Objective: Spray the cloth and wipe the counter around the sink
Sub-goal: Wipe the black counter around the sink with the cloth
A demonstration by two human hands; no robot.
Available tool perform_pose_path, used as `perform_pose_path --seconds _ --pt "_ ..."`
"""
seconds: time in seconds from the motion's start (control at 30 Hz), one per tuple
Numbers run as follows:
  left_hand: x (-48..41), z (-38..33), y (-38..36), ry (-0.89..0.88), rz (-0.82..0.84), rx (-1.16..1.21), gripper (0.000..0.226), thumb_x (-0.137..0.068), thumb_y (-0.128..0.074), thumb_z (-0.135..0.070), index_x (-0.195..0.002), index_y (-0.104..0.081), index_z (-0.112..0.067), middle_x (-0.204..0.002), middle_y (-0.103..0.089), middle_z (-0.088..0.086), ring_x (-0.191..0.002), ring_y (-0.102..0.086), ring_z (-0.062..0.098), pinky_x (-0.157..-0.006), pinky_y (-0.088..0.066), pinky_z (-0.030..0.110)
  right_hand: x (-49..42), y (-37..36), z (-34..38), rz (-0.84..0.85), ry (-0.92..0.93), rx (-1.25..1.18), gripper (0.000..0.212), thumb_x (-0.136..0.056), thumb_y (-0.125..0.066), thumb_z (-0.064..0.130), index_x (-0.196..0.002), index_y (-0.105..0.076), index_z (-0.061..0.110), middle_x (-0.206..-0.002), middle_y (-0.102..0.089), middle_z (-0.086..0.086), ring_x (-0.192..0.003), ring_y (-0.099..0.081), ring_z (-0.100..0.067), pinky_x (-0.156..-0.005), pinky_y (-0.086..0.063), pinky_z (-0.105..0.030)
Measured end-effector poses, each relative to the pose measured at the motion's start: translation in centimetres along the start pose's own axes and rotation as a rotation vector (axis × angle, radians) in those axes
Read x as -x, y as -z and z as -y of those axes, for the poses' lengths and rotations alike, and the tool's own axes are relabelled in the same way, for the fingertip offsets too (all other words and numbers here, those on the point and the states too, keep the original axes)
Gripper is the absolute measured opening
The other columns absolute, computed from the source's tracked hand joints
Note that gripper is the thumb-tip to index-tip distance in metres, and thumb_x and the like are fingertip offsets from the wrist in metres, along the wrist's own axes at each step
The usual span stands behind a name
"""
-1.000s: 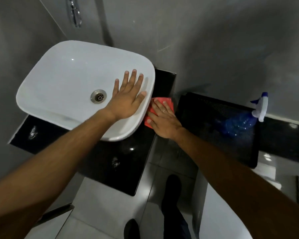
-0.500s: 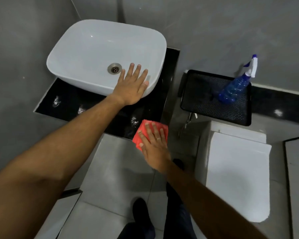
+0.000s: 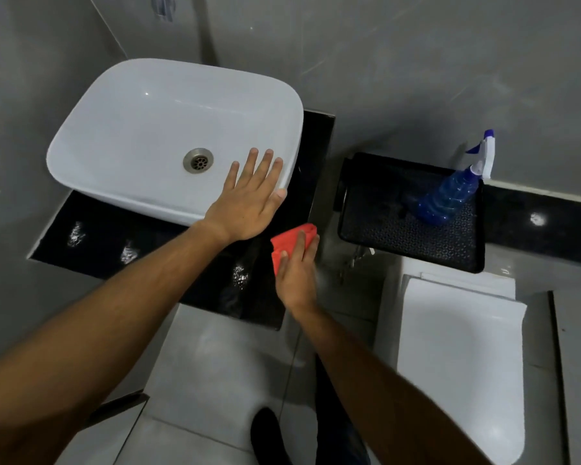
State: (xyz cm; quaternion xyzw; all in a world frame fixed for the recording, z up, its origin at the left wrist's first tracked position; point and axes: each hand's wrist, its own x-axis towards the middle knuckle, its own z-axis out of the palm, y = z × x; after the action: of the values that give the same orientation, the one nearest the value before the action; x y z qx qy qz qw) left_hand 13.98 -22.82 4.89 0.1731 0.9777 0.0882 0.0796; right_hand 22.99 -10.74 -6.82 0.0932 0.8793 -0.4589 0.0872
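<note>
A white basin sink [image 3: 141, 129] stands on a glossy black counter [image 3: 114, 243]. My left hand [image 3: 249, 199] lies flat with fingers spread on the basin's near right rim. My right hand [image 3: 296, 266] presses a red cloth [image 3: 287, 243] against the counter's right edge, just right of the basin; the hand covers the cloth's lower part. A blue spray bottle [image 3: 450, 193] with a white and blue trigger leans on a black tray [image 3: 399, 236] to the right, apart from both hands.
A white toilet [image 3: 460, 347] stands below the tray on the right. Grey walls close in at the back and left. A tap [image 3: 163, 6] shows at the top. My shoes [image 3: 269, 434] are on the grey tiled floor.
My right hand has drawn the cloth from beside the basin back toward the counter's near right edge, and it now sits on the right edge. My left hand stays on the rim. The camera has shifted.
</note>
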Motion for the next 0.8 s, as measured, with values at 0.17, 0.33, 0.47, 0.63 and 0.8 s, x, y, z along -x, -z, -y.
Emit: perform_pose_path --seconds 0.17,0.33,0.47,0.63,0.8 --pt "-0.5 -0.6 -0.4 0.047 -0.05 0.009 0.067 -0.099 0.001 -0.051 -0.158 0.002 -0.02 -0.167 0.008 0.003 -0.153 0.015 0.023 -0.124 0.002 0.052 -13.9 3.6 1.6 0.005 0.025 0.115 0.067 -0.104 -0.042 0.024 -0.158 -0.005 0.011 -0.164 0.006 -0.027 -0.141 -0.028 -0.053 -0.114 -0.032 -0.056" --pt "-0.7 -0.2 -0.7 0.042 -0.077 -0.027 0.063 -0.102 -0.001 -0.049 -0.158 0.0 -0.018 -0.167 0.006 0.003 -0.153 0.014 0.022 -0.123 -0.007 0.055 -26.9 7.0 3.9 0.043 0.085 0.368 0.065 -0.104 -0.04 0.026 -0.157 -0.009 0.006 -0.161 0.005 -0.034 -0.146 -0.011 -0.056 -0.12 -0.013 -0.054" --pt "-0.8 -0.2 -1.0 0.047 -0.08 -0.032 0.063 -0.103 -0.001 -0.049 -0.158 0.0 -0.019 -0.167 0.005 0.004 -0.153 0.012 0.023 -0.124 -0.008 0.055 -30.2 7.4 4.2 0.055 0.232 0.558 0.062 -0.101 -0.04 0.028 -0.156 -0.018 0.012 -0.166 0.002 -0.02 -0.148 0.002 -0.054 -0.12 0.003 -0.061" --pt "-0.7 -0.2 -0.9 0.05 -0.067 -0.036 0.063 -0.102 0.001 -0.05 -0.158 0.002 -0.02 -0.167 0.006 0.004 -0.153 0.013 0.023 -0.123 -0.008 0.055 -29.7 8.6 3.4 0.093 0.498 0.747 0.061 -0.1 -0.041 0.032 -0.154 -0.027 0.008 -0.165 -0.016 -0.017 -0.151 -0.008 -0.043 -0.121 0.0 -0.056" --pt "-0.6 -0.5 -0.4 0.055 -0.062 -0.012 0.063 -0.102 0.0 -0.047 -0.158 -0.001 -0.018 -0.167 0.003 0.004 -0.153 0.012 0.023 -0.123 -0.007 0.055 -24.2 7.4 2.6 0.187 0.642 0.825 0.069 -0.095 -0.044 0.031 -0.157 -0.02 0.012 -0.165 -0.018 -0.015 -0.152 -0.009 -0.038 -0.123 -0.003 -0.055"
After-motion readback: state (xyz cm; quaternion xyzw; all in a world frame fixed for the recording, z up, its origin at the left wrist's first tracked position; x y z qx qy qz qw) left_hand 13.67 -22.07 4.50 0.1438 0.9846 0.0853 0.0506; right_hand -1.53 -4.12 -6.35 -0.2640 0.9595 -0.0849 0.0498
